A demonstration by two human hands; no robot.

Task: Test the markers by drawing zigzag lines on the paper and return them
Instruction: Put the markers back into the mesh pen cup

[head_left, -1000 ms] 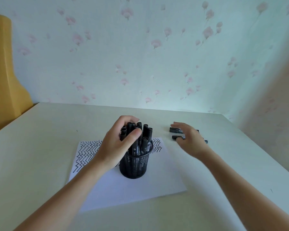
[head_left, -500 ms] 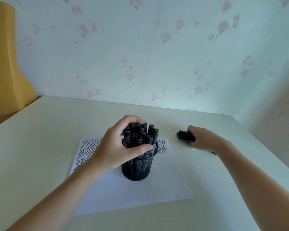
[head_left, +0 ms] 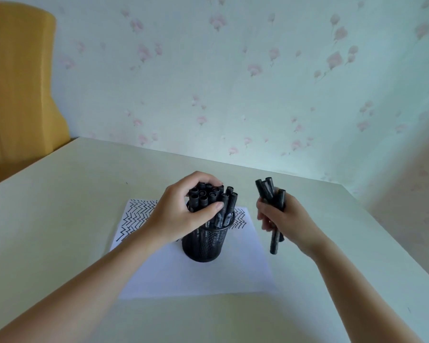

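Observation:
A black mesh pen cup (head_left: 206, 243) stands on a white paper (head_left: 196, 276) that bears black zigzag lines along its far edge. Several black markers (head_left: 208, 196) stick up out of the cup. My left hand (head_left: 183, 214) curls round that bundle, thumb across its front. To the right of the cup, my right hand (head_left: 285, 219) grips a small bunch of black markers (head_left: 270, 191) lifted off the table, their caps pointing up and away and one end hanging below the palm.
The pale table (head_left: 60, 231) runs to a floral-papered wall (head_left: 233, 82) at the back and right. A yellow chair back (head_left: 18, 82) rises at the far left beyond the table edge.
My right hand closed on the loose markers lying right of the cup and raised them off the table toward the cup. My left hand stayed wrapped on the markers in the cup.

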